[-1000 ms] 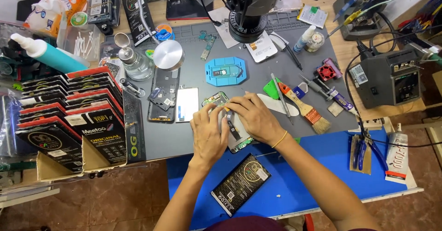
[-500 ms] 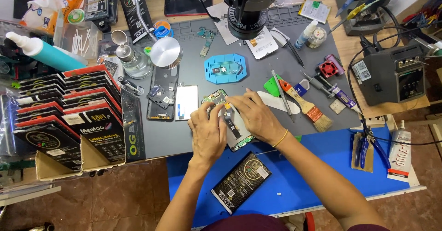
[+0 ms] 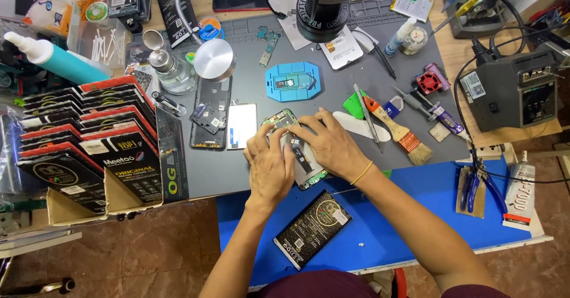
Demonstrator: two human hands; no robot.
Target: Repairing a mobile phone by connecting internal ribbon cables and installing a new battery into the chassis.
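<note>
Head view: both hands, left hand (image 3: 270,167) and right hand (image 3: 329,146), grip the opened phone (image 3: 297,152) on the desk (image 3: 237,173). A brush (image 3: 395,128) lies beside the right hand, a black box (image 3: 312,229) near the wrists.

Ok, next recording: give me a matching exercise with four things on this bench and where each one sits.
Things:
1. opened phone
2. paintbrush
3. blue pliers
4. black flat box

Places:
A. on the blue surface, between the person's forearms
B. at the right end of the blue surface, near the glue tube
C. under the left hand and right hand, on the grey mat
D. on the grey mat, right of the right hand

Pairs: 1-C, 2-D, 3-B, 4-A
</note>
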